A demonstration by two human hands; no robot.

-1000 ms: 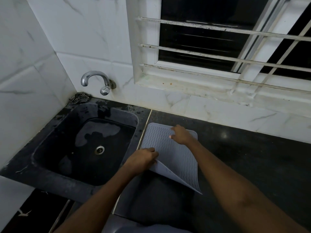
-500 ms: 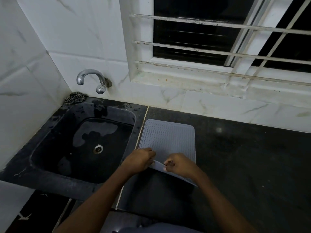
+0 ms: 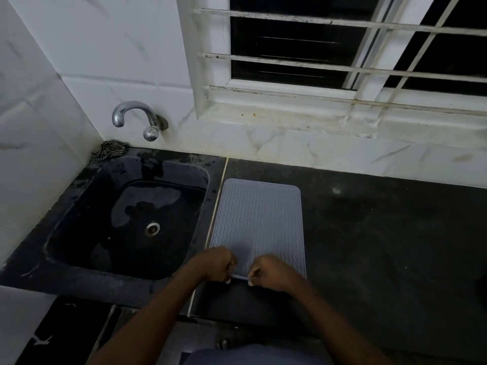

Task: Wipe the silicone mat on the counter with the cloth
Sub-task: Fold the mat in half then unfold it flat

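dark bench point(image 3: 382, 246) by the sink point(image 3: 79, 219): mat point(image 3: 258, 219) lies flat just right of it, long axis running away toward the wall. left hand point(image 3: 216, 264) and right hand point(image 3: 274, 272) both pinch its near edge. cloth point(image 3: 109, 150) sits far-left behind sink, nearer the left hand.

Near edge of the mat point(image 3: 258, 219) is mostly covered by the left hand point(image 3: 216, 264) and right hand point(image 3: 274, 272). Window point(image 3: 290, 48) and tabletop point(image 3: 395, 246) continue past the right edge. Both forearms point(image 3: 158, 312) are cut off at the bottom.
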